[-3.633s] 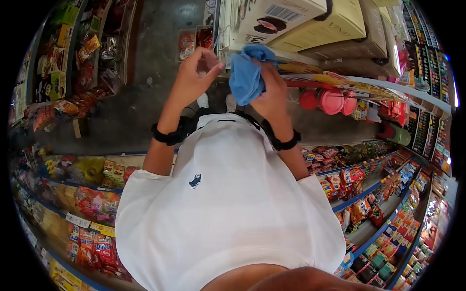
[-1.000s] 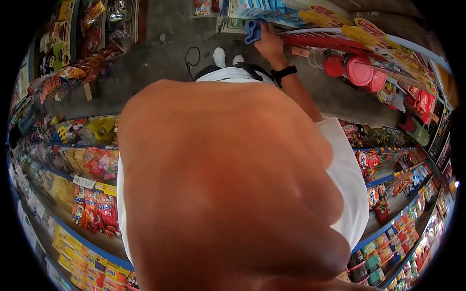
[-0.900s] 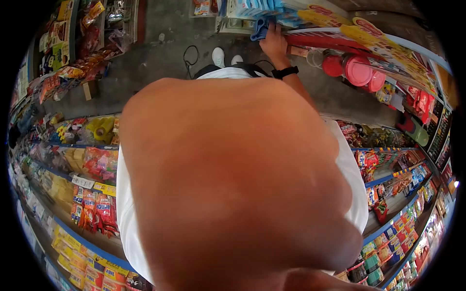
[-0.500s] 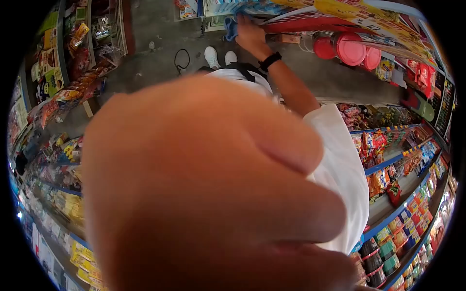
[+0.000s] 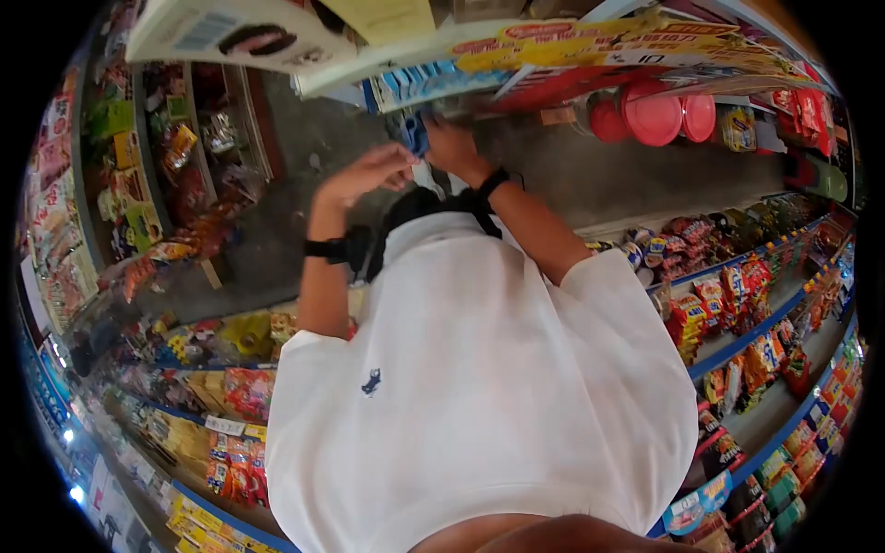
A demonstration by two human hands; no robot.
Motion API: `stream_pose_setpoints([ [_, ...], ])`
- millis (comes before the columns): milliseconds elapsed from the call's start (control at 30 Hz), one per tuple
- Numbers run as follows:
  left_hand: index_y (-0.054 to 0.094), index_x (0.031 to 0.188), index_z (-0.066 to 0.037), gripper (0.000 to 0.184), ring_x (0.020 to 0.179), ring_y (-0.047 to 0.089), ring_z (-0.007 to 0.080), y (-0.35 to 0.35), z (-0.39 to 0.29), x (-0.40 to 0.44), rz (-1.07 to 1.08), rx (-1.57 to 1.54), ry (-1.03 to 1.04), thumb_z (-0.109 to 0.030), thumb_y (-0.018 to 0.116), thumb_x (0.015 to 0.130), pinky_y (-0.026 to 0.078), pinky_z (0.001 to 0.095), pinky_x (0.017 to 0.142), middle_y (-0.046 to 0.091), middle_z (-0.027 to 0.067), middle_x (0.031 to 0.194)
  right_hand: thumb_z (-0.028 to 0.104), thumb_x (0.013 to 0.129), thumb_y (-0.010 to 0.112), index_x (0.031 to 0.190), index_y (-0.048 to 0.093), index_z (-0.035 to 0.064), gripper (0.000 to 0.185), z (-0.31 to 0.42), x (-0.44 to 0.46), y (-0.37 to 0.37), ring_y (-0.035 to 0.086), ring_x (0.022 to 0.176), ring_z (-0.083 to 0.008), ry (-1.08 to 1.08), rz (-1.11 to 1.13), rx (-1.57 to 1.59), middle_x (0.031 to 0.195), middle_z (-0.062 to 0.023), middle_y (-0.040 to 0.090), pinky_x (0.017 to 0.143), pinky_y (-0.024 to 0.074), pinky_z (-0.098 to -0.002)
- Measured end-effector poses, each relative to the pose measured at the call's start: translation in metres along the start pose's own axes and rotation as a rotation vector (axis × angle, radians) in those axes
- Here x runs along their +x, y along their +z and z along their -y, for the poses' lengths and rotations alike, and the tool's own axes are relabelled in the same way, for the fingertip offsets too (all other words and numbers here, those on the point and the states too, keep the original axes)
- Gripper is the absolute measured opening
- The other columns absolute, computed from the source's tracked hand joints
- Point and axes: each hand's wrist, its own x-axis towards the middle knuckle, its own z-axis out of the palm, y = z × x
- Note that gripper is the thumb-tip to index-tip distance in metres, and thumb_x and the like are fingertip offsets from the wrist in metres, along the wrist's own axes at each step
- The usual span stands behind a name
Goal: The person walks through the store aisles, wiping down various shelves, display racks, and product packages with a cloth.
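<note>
My right hand (image 5: pixel 452 150) is closed around a blue cloth (image 5: pixel 415 135), low in front of my body and just below the shelf of blue-and-white packs (image 5: pixel 442 80). Close beside the cloth on its left is my left hand (image 5: pixel 367 175), with its fingers curved towards it. Those fingertips come near the cloth's lower edge; whether they touch it I cannot tell. The left fingers look apart, and nothing shows between them.
Above the hands, a white box (image 5: pixel 241 35) and a yellow promotional strip (image 5: pixel 590 41) line the shelf edge. Red-lidded jars (image 5: pixel 651 114) stand to the right. Snack shelves (image 5: pixel 728 304) curve behind me, and more packets (image 5: pixel 138 226) hang at the left.
The large blurred hand that covered my torso is gone, and my left hand now shows beside the cloth. My right hand and the cloth appear lower in view. The white box has come into view.
</note>
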Motion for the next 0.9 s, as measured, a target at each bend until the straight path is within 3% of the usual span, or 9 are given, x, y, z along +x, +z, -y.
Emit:
stream_pose_setpoints([
  [133,0.049,0.136,-0.008,0.055,0.112,0.058,0.0300,0.024,0.038,0.060,-0.158,-0.005,-0.171,-0.049,0.052,0.099,0.050,0.0477,0.098,0.059,0.0129,0.124,0.012,0.074,0.065,0.134,0.046,0.0013,0.064,-0.013,-0.016,0.005,0.059,0.108,-0.0443,0.159,-0.015,0.231,0.122,-0.0236,0.058,0.088,0.0519,-0.0490],
  [200,0.045,0.141,-0.008,0.060,0.122,0.055,0.0310,0.034,0.042,0.089,0.049,-0.481,-0.248,-0.049,0.052,0.099,0.047,0.0520,0.102,0.055,0.0139,0.134,0.009,0.076,0.064,0.134,0.045,0.0005,0.062,-0.010,-0.021,-0.012,0.055,0.115,-0.0463,0.337,0.073,0.272,0.127,-0.0279,0.053,0.094,0.0495,-0.0495],
  [233,0.045,0.141,-0.008,0.060,0.122,0.055,0.0310,0.041,0.038,0.102,0.050,-0.487,-0.246,-0.049,0.052,0.099,0.047,0.0520,0.102,0.055,0.0139,0.134,0.009,0.077,0.064,0.135,0.044,0.0003,0.062,-0.024,-0.022,-0.001,0.054,0.114,-0.0480,0.251,-0.159,0.281,0.128,-0.0295,0.050,0.095,0.0482,-0.0504],
  [267,0.044,0.141,-0.007,0.058,0.122,0.055,0.0309,0.047,0.034,0.114,0.111,-0.583,-0.137,-0.048,0.050,0.100,0.047,0.0523,0.102,0.055,0.0144,0.134,0.008,0.078,0.064,0.135,0.043,0.0001,0.062,-0.036,-0.022,0.010,0.053,0.114,-0.0497,0.163,-0.386,0.288,0.130,-0.0311,0.048,0.096,0.0470,-0.0513],
  [333,0.044,0.140,-0.005,0.056,0.121,0.055,0.0308,0.060,0.030,0.138,0.170,-0.690,-0.022,-0.046,0.048,0.101,0.047,0.0526,0.101,0.054,0.0149,0.135,0.009,0.079,0.065,0.136,0.042,0.0010,0.062,-0.039,-0.016,0.005,0.050,0.117,-0.0495,0.125,-0.422,0.317,0.130,-0.0300,0.046,0.096,0.0459,-0.0506],
  [400,0.047,0.134,-0.004,0.048,0.116,0.057,0.0301,0.067,0.028,0.160,0.006,-0.820,0.313,-0.040,0.044,0.103,0.048,0.0513,0.097,0.056,0.0146,0.130,0.011,0.079,0.066,0.136,0.042,0.0020,0.062,-0.034,-0.008,-0.004,0.048,0.119,-0.0494,0.082,-0.458,0.343,0.130,-0.0289,0.045,0.096,0.0449,-0.0500],
  [500,0.050,0.130,-0.006,0.040,0.111,0.059,0.0288,0.049,0.043,0.184,-0.095,-1.046,0.198,-0.036,0.043,0.103,0.049,0.0487,0.094,0.058,0.0128,0.124,0.011,0.080,0.067,0.136,0.043,0.0005,0.062,-0.019,0.001,-0.006,0.046,0.121,-0.0498,0.114,-0.313,0.311,0.129,-0.0287,0.046,0.100,0.0418,-0.0499],
  [733,0.051,0.130,-0.009,0.039,0.111,0.060,0.0278,0.002,0.067,0.126,-0.297,-1.013,0.152,-0.036,0.040,0.104,0.050,0.0460,0.094,0.059,0.0116,0.123,0.013,0.079,0.065,0.134,0.048,0.0008,0.059,0.008,0.012,0.046,0.051,0.114,-0.0504,-0.045,-0.177,0.214,0.129,-0.0304,0.048,0.095,0.0462,-0.0511],
  [900,0.051,0.134,-0.009,0.043,0.112,0.062,0.0270,-0.024,0.083,0.077,-0.077,-0.606,0.006,-0.039,0.037,0.105,0.053,0.0435,0.094,0.060,0.0126,0.129,0.017,0.079,0.066,0.133,0.050,-0.0002,0.059,0.031,0.001,0.051,0.053,0.115,-0.0475,0.018,0.047,0.237,0.120,-0.0287,0.056,0.096,0.0468,-0.0492],
])
